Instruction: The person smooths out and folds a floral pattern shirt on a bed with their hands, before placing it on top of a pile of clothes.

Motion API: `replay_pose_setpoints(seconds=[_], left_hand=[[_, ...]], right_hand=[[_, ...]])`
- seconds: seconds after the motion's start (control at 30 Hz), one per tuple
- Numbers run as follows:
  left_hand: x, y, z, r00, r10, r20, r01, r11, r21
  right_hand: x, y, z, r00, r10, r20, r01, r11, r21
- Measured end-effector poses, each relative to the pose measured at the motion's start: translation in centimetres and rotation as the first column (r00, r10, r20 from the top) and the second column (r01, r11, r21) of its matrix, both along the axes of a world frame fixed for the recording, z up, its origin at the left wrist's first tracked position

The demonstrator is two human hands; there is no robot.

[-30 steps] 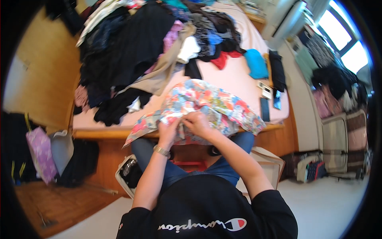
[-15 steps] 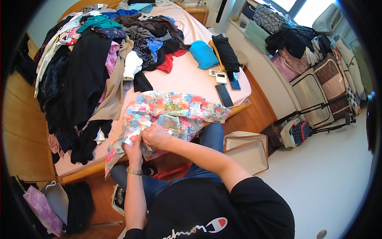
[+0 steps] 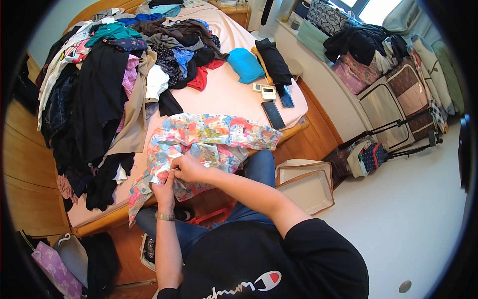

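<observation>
A multicoloured patterned shirt (image 3: 199,130) with long sleeves lies over the front edge of the bed and hangs towards my lap. My left hand (image 3: 163,192), with a metal watch on its wrist, is closed on the shirt's near left part. Right beside it, my right hand (image 3: 188,168) pinches the same cloth, its fingertips meeting the left thumb. What small part of the cloth lies between the fingertips is too hidden to make out. One sleeve stretches out to the right over the bed's edge, and another part hangs down at the left.
A large heap of clothes (image 3: 99,94) covers the bed's left side. On the right lie a blue folded bundle (image 3: 246,66), a black folded cloth (image 3: 273,61), a small white timer (image 3: 269,93) and two phones. A cream storage box (image 3: 304,187) stands on the floor beside a folded trolley (image 3: 393,129).
The whole view has shifted slightly, moving the bed and its things a little to the left. Both hands keep their hold on the shirt, almost in the same place.
</observation>
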State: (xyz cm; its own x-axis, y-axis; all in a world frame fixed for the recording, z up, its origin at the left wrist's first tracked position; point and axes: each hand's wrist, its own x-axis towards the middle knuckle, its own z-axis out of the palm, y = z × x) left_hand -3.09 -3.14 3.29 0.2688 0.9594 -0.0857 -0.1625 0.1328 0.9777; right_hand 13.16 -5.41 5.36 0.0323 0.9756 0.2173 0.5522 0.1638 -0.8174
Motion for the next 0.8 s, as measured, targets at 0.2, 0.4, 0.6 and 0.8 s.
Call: replay_pose_setpoints(seconds=[0.2,0.4,0.6,0.8], left_hand=[[-0.3,0.2,0.1,0.999,-0.022,0.038,0.024,0.998,-0.053],[-0.7,0.4,-0.2,1.000,-0.024,-0.003,0.024,1.000,-0.001],[0.3,0.1,-0.4,0.958,0.074,-0.278,-0.033,0.988,0.151],[1.6,-0.7,0.9,0.947,0.166,-0.273,-0.107,0.970,0.218]], right_hand=[[0.8,0.7,-0.3,0.971,0.030,-0.237,-0.057,0.993,-0.107],[1.2,0.9,0.1,0.939,0.099,-0.328,-0.147,0.981,-0.123],[1.7,1.1,-1.0,0.936,0.066,-0.346,-0.134,0.975,-0.178],[1.9,0.2,-0.1,0.864,-0.034,-0.502,-0.134,0.946,-0.295]])
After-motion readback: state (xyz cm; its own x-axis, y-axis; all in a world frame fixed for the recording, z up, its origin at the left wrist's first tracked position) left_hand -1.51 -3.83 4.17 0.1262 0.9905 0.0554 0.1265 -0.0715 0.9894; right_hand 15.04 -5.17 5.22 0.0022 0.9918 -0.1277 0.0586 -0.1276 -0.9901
